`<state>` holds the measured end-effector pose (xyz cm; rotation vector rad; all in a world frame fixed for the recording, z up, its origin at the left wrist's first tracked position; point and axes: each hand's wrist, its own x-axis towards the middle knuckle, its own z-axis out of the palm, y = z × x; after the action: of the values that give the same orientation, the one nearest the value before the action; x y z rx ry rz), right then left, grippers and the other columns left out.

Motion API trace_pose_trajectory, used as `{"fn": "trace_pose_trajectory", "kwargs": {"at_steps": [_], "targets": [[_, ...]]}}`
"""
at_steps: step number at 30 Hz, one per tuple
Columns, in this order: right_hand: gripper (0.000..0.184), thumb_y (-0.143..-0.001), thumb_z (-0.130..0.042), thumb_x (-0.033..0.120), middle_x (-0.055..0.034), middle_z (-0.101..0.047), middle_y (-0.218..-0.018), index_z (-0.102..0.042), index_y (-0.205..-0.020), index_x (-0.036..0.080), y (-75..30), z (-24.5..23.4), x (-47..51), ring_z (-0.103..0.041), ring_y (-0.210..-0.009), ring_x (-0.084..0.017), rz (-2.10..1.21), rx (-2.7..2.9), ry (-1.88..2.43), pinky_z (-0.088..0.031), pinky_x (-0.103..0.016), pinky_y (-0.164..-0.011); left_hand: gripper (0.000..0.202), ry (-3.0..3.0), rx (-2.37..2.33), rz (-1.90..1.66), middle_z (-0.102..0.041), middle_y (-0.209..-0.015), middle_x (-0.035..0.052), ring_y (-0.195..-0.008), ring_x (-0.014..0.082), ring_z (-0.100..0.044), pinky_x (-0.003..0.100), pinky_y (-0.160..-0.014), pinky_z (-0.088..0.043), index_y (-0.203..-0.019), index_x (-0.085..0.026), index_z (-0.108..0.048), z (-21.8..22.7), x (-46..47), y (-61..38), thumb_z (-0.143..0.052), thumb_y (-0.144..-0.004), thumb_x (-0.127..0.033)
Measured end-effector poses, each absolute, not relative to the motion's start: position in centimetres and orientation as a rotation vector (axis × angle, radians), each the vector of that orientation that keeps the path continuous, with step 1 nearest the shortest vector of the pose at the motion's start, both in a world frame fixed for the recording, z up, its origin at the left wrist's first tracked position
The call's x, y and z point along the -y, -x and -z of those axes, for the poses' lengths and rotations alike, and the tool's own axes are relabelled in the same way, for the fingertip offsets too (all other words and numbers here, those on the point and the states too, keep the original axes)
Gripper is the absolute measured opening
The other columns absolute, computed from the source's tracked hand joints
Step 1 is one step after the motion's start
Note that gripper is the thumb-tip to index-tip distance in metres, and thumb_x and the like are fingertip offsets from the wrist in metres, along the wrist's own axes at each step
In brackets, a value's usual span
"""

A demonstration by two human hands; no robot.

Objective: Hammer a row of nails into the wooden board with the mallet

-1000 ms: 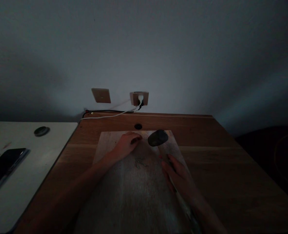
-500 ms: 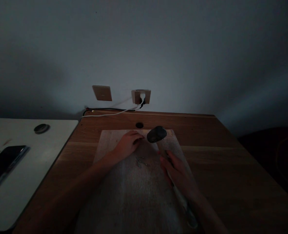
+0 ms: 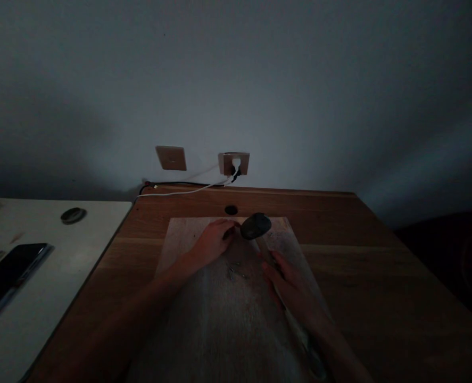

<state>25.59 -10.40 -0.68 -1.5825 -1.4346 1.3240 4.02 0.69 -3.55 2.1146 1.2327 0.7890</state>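
A pale wooden board (image 3: 204, 319) lies on a brown wooden desk (image 3: 359, 276). My right hand (image 3: 291, 287) is closed round the handle of a hammer, whose dark head (image 3: 255, 226) hangs just over the far part of the board. My left hand (image 3: 215, 239) rests on the board with its fingertips pinched right beside the hammer head; what they hold is too small and dark to make out. A few small nails (image 3: 233, 271) lie loose on the board between my hands.
A white table (image 3: 52, 287) adjoins the desk on the left, with a dark phone (image 3: 8, 274) and a small round dark object (image 3: 73, 215) on it. On the wall behind are a switch plate (image 3: 171, 158) and a socket (image 3: 234, 163) with plugged cables. A cable hole (image 3: 231, 210) sits past the board.
The hammer head has come down and left, closer to my left fingertips. My left hand has stayed in place on the board. The view has shifted slightly.
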Motion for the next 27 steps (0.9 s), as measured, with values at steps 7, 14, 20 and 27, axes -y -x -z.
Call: {"fn": "trace_pose_trajectory", "kwargs": {"at_steps": [7, 14, 20, 27], "targets": [[0.031, -0.101, -0.049, 0.052, 0.008, -0.05, -0.055, -0.056, -0.103, 0.022, -25.1, -0.1, 9.9, -0.045, -0.04, -0.011, -1.323, 1.534, 1.562, -0.032, -0.023, -0.038, 0.046, -1.983, -1.241, -0.781, -0.077, -0.102, 0.003, -0.094, 0.0167, -0.073, 0.029, -0.091, -0.056, -0.131, -0.02, -0.064, 3.3, -0.4, -4.0, -0.065, -0.087, -0.006], [0.03, -0.1, -0.05, 0.049, 0.0076, -0.05, -0.054, -0.058, -0.105, 0.02, -24.4, -0.3, 9.6, -0.046, -0.039, -0.011, -1.333, 1.597, 1.573, -0.033, -0.023, -0.039, 0.03, -2.015, -1.277, -0.752, -0.069, -0.104, 0.0047, -0.091, 0.0164, -0.066, 0.026, -0.079, -0.051, -0.102, -0.017, -0.063, 2.8, -1.2, -2.6, -0.07, -0.074, -0.007], [0.031, -0.098, -0.053, 0.053, 0.0075, -0.051, -0.058, -0.056, -0.099, 0.022, -24.9, 0.4, 9.6, -0.045, -0.039, -0.01, -1.338, 1.551, 1.569, -0.033, -0.023, -0.038, 0.012, -2.18, -1.055, -0.451, -0.07, -0.083, -0.0011, -0.074, 0.0136, -0.065, 0.023, -0.068, -0.047, -0.087, -0.019, -0.067, -0.1, 0.1, -1.0, -0.067, -0.079, -0.011], [0.038, -0.094, -0.053, 0.061, 0.0074, -0.049, -0.06, -0.051, -0.089, 0.024, -26.1, 0.4, 11.0, -0.043, -0.039, -0.009, -1.3, 1.403, 1.603, -0.035, -0.023, -0.038, 0.017, -2.764, -0.823, -0.196, -0.074, -0.109, 0.0067, -0.106, 0.0231, -0.072, 0.035, -0.095, -0.057, -0.102, -0.02, -0.072, -0.7, 3.9, -3.8, -0.063, -0.091, -0.011]]}}
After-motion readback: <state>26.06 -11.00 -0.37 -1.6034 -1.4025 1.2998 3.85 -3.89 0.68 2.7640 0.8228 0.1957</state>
